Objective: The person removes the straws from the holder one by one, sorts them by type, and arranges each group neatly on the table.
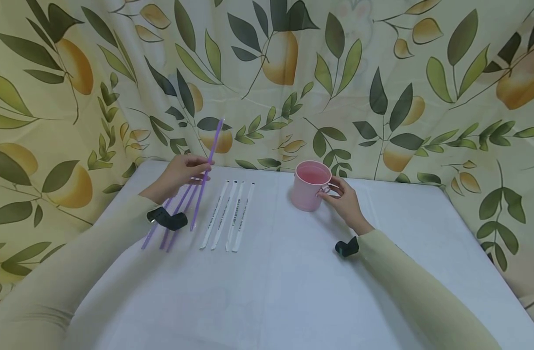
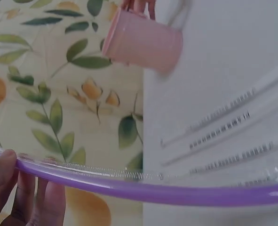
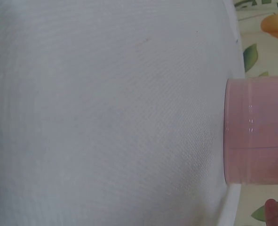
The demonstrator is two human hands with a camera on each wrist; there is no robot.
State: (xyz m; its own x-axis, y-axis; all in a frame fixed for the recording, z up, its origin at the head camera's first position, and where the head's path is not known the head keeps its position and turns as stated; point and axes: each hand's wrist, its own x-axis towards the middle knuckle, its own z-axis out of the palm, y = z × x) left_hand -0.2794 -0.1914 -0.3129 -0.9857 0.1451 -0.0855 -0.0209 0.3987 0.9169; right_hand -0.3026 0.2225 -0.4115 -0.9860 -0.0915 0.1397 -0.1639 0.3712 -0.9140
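Observation:
My left hand (image 1: 184, 175) pinches a purple drinking straw (image 1: 216, 141), held slanting upward over the left part of the table. In the left wrist view a clear ribbed wrapper lies along this straw (image 2: 176, 194). Below the left hand, three more purple straws (image 1: 147, 241) lie side by side, partly hidden by the hand and wrist strap. Right of them is a row of several white paper-wrapped straws (image 1: 235, 214) with dark print. My right hand (image 1: 346, 204) grips a small pink bucket (image 1: 306, 189) at its right side, thumb and fingers at the side fitting. The bucket stands upright, mouth up.
A white cloth covers the table (image 1: 275, 291). Behind the table's back edge hangs a curtain (image 1: 267, 112) printed with leaves and yellow fruit. Black straps (image 1: 172, 219) sit at both wrists.

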